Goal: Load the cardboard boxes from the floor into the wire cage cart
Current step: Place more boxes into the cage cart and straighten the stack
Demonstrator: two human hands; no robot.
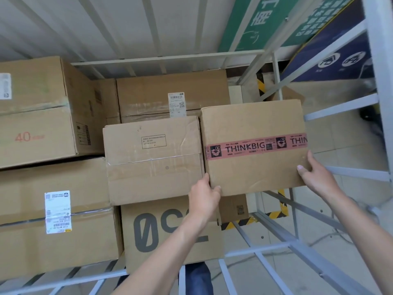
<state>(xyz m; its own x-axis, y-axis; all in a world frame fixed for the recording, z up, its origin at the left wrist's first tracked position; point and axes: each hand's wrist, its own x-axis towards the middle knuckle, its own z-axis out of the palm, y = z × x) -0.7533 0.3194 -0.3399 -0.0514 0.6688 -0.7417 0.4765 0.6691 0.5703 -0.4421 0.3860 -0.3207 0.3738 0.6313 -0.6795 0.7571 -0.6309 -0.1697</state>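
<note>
Since the taped box [255,145] is wide, the left hand [204,194] and right hand [314,173] each clamp a near corner. This keeps it level inside the cart [340,107], close beside a plain box [153,160] and apparently over the right-hand gap; its underside is hidden.

We note both hands on the taped box [255,173]. The left hand [204,196] grips its near left corner. The right hand [314,175] grips the near right corner, thumb on top. Pink tape [244,148] reads THINKBIG. The box sits inside the cart [359,173], just beside a plain box [153,160]. Larger boxes [42,116] are stacked to the left.
</note>
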